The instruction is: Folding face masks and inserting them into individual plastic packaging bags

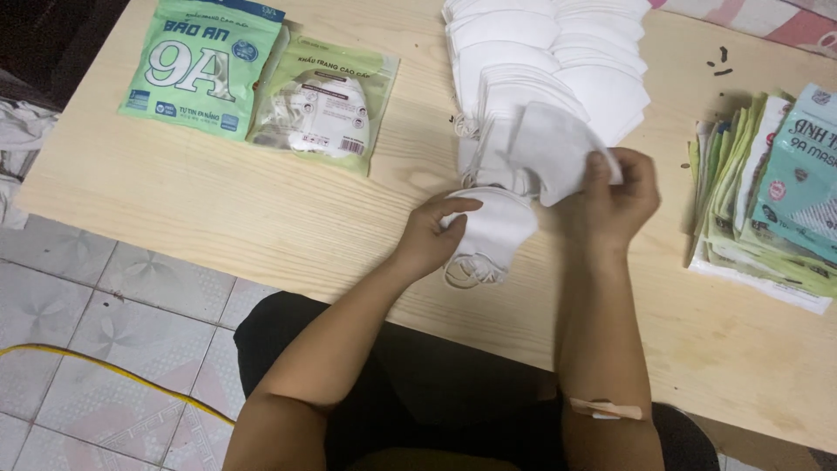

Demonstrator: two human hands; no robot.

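White folded mask (558, 148), pinched in the right hand (615, 196), hangs just above and right of the small mask stack (493, 231) that the left hand (432, 235) grips (the closer hand), near the table (261, 209) edge.

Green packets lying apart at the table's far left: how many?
2: a bright green packet at the far-left corner, and a paler green packet with a clear window just right of it, edges overlapping. None hidden there.
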